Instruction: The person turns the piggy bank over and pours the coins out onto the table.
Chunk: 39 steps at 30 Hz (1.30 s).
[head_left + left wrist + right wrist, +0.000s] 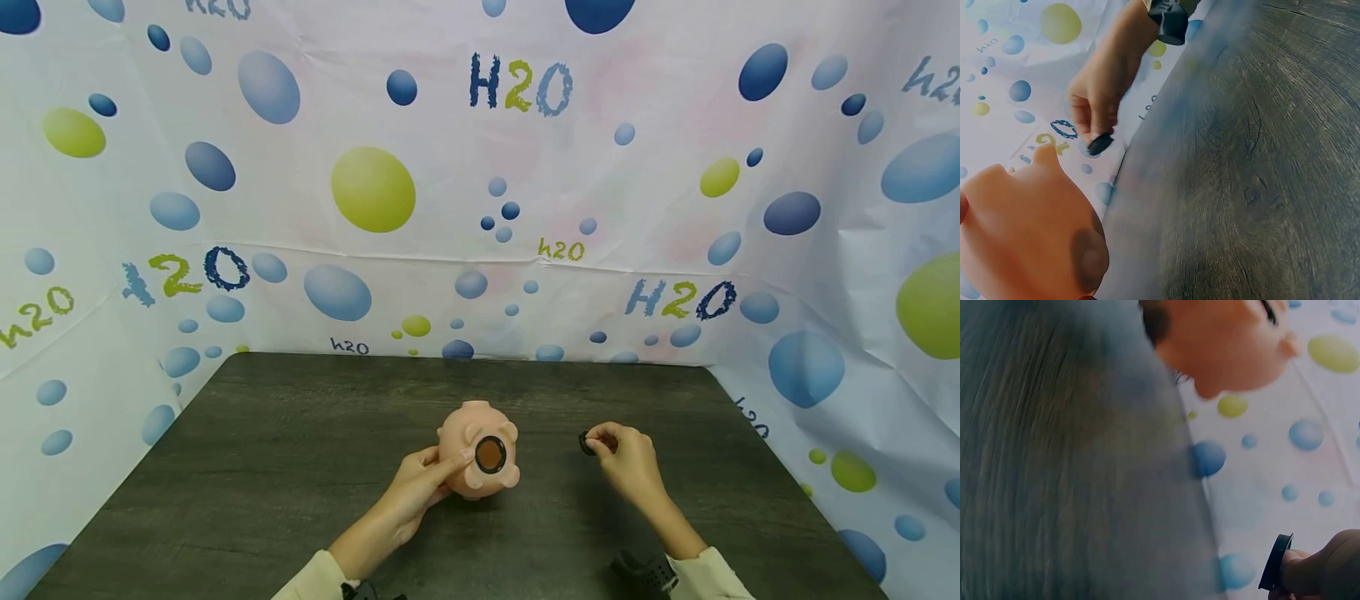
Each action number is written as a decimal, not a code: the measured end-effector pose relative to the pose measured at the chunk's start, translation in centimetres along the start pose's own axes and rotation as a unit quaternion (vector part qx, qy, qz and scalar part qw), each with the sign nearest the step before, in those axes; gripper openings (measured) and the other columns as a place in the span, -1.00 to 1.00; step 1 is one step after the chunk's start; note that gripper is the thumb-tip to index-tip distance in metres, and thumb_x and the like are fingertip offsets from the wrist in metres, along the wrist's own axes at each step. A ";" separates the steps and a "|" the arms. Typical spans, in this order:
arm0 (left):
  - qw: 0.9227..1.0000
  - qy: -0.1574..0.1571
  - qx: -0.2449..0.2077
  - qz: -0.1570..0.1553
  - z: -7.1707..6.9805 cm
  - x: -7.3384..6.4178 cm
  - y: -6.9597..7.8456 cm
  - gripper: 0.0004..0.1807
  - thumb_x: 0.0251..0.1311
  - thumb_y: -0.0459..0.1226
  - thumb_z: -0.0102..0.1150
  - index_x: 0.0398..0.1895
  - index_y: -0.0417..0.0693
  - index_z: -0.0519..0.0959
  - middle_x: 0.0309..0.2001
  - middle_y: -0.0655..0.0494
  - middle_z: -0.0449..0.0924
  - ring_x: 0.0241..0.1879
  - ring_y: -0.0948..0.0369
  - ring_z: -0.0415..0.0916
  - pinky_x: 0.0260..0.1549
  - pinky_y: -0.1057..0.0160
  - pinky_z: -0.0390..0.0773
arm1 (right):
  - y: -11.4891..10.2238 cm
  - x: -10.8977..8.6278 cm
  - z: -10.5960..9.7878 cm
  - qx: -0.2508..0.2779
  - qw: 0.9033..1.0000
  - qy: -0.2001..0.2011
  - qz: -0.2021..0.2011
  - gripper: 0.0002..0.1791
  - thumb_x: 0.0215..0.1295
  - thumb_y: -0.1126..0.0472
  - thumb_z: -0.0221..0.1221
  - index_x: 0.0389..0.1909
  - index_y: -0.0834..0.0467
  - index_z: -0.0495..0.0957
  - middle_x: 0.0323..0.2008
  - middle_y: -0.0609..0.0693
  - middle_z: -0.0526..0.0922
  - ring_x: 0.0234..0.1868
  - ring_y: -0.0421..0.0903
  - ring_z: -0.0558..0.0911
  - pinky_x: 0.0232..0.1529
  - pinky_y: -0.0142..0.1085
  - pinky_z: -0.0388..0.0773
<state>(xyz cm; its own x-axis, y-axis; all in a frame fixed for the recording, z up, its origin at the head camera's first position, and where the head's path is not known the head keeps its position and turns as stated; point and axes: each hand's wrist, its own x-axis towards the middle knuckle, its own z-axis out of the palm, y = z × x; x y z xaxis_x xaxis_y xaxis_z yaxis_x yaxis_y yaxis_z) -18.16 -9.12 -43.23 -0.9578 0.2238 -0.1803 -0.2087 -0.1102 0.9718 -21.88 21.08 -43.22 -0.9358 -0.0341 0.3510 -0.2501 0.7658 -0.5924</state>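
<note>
From here, the left hand (412, 492) grips the pig (459, 437), its hole (491, 455) seemingly uncovered; off right, the right hand (628, 465) pinches the unfitted cap (584, 443).

The piggy bank (456, 429) appears smooth, plastic and softly glossy; the stopper (1276, 561) resembles smooth plastic. The tabletop (300, 433) shows matt wood grain; the printed backdrop (450, 150) is a creased, smooth sheet.
</note>
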 end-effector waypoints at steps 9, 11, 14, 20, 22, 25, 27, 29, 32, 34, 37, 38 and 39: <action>1.000 -0.001 -0.001 0.001 -0.1 0.0 -0.1 -0.19 0.20 0.06 0.24 0.30 -0.39 0.32 0.17 -0.10 0.49 0.08 0.13 0.52 0.10 0.14 0.54 | 2.5 0.1 0.2 -0.030 0.999 -0.030 0.018 -0.94 0.22 0.33 0.27 -0.41 0.24 0.67 -0.50 -0.03 0.66 -0.59 -0.23 0.49 -0.61 -0.38 0.41; 1.000 0.000 -0.003 0.000 -0.1 0.0 -0.1 -0.19 0.20 0.05 0.25 0.30 -0.38 0.32 0.17 -0.11 0.48 0.07 0.14 0.53 0.10 0.15 0.54 | 2.7 0.1 0.2 -0.037 0.999 -0.032 0.019 -0.94 0.20 0.33 0.29 -0.44 0.23 0.66 -0.52 -0.05 0.65 -0.59 -0.23 0.48 -0.59 -0.37 0.40; 1.000 0.001 -0.004 0.000 0.0 0.1 -0.1 -0.19 0.20 0.05 0.25 0.30 -0.39 0.31 0.17 -0.12 0.48 0.06 0.15 0.53 0.10 0.15 0.54 | 2.9 0.1 0.3 -0.042 0.998 -0.040 0.022 -0.93 0.18 0.33 0.30 -0.47 0.21 0.65 -0.56 -0.07 0.62 -0.60 -0.22 0.46 -0.59 -0.36 0.39; 1.000 0.000 -0.009 -0.001 0.0 0.2 -0.2 -0.18 0.19 0.05 0.25 0.30 -0.39 0.30 0.18 -0.14 0.47 0.06 0.15 0.53 0.09 0.16 0.54 | 3.2 0.0 0.6 -0.049 0.997 -0.054 0.031 -0.93 0.16 0.34 0.31 -0.48 0.18 0.65 -0.58 -0.09 0.58 -0.60 -0.22 0.44 -0.58 -0.35 0.37; 1.000 0.000 -0.010 0.000 0.0 0.2 -0.2 -0.19 0.20 0.04 0.25 0.30 -0.39 0.31 0.18 -0.14 0.47 0.06 0.14 0.53 0.09 0.16 0.55 | 3.3 0.0 0.7 -0.050 0.997 -0.056 0.032 -0.93 0.17 0.33 0.31 -0.48 0.18 0.65 -0.58 -0.09 0.59 -0.60 -0.22 0.45 -0.58 -0.34 0.38; 1.000 0.000 -0.012 0.000 0.0 0.2 -0.2 -0.18 0.20 0.04 0.25 0.30 -0.40 0.30 0.18 -0.13 0.47 0.06 0.15 0.53 0.09 0.16 0.55 | 3.4 0.0 0.8 -0.055 0.996 -0.058 0.030 -0.94 0.16 0.33 0.32 -0.48 0.18 0.66 -0.57 -0.10 0.59 -0.59 -0.22 0.46 -0.56 -0.32 0.40; 1.000 0.000 -0.012 -0.002 0.0 0.2 -0.2 -0.19 0.19 0.05 0.25 0.30 -0.39 0.31 0.18 -0.12 0.47 0.07 0.15 0.53 0.09 0.17 0.55 | 3.3 0.0 0.8 -0.057 0.996 -0.059 0.029 -0.94 0.15 0.33 0.32 -0.48 0.18 0.66 -0.57 -0.09 0.60 -0.59 -0.22 0.47 -0.56 -0.31 0.41; 1.000 -0.002 -0.013 -0.001 0.0 0.2 -0.1 -0.19 0.19 0.05 0.25 0.30 -0.38 0.31 0.18 -0.12 0.47 0.07 0.15 0.52 0.09 0.16 0.54 | 3.3 0.0 0.8 -0.059 0.996 -0.060 0.026 -0.94 0.15 0.34 0.32 -0.48 0.18 0.66 -0.57 -0.10 0.60 -0.59 -0.22 0.47 -0.56 -0.31 0.41; 1.000 -0.005 -0.016 0.002 0.0 0.1 -0.1 -0.20 0.21 0.05 0.24 0.29 -0.39 0.32 0.18 -0.13 0.46 0.07 0.15 0.52 0.09 0.16 0.54 | 3.3 0.0 0.8 -0.061 0.996 -0.062 0.025 -0.93 0.14 0.35 0.33 -0.49 0.17 0.66 -0.57 -0.09 0.61 -0.60 -0.22 0.48 -0.57 -0.30 0.42; 1.000 -0.006 -0.018 0.005 0.0 0.1 0.0 -0.20 0.21 0.04 0.23 0.29 -0.40 0.31 0.18 -0.13 0.46 0.06 0.15 0.53 0.09 0.16 0.54 | 3.2 0.0 0.9 -0.064 0.996 -0.063 0.024 -0.94 0.13 0.35 0.33 -0.49 0.17 0.66 -0.57 -0.10 0.62 -0.59 -0.23 0.49 -0.57 -0.30 0.44; 1.000 -0.005 -0.019 0.004 -0.1 0.1 0.0 -0.21 0.21 0.04 0.24 0.29 -0.39 0.32 0.17 -0.12 0.47 0.05 0.16 0.53 0.09 0.16 0.55 | 3.2 0.1 1.0 -0.070 0.995 -0.062 0.019 -0.94 0.10 0.36 0.34 -0.50 0.17 0.67 -0.56 -0.10 0.63 -0.59 -0.22 0.51 -0.55 -0.28 0.47; 1.000 -0.005 -0.020 0.003 -0.1 0.1 0.1 -0.20 0.21 0.04 0.24 0.29 -0.39 0.32 0.16 -0.11 0.48 0.05 0.16 0.53 0.09 0.17 0.55 | 3.2 0.1 1.0 -0.073 0.995 -0.061 0.017 -0.94 0.09 0.36 0.35 -0.50 0.17 0.67 -0.56 -0.09 0.64 -0.58 -0.22 0.52 -0.55 -0.27 0.49; 1.000 -0.005 -0.020 0.002 -0.1 0.1 0.1 -0.20 0.20 0.04 0.25 0.29 -0.39 0.31 0.16 -0.11 0.48 0.05 0.16 0.53 0.09 0.17 0.54 | 3.2 0.1 1.0 -0.075 0.995 -0.059 0.014 -0.94 0.08 0.36 0.36 -0.51 0.17 0.68 -0.56 -0.09 0.65 -0.58 -0.21 0.53 -0.54 -0.25 0.50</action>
<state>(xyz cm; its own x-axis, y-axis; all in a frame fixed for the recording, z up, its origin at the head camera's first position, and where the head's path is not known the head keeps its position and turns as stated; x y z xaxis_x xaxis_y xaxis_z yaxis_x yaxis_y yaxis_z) -18.30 -9.22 -43.19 -0.9568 0.2330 -0.1740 -0.2123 -0.1508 0.9655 -23.04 22.85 -45.81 -0.9667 -0.0807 0.2427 -0.1924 0.8548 -0.4820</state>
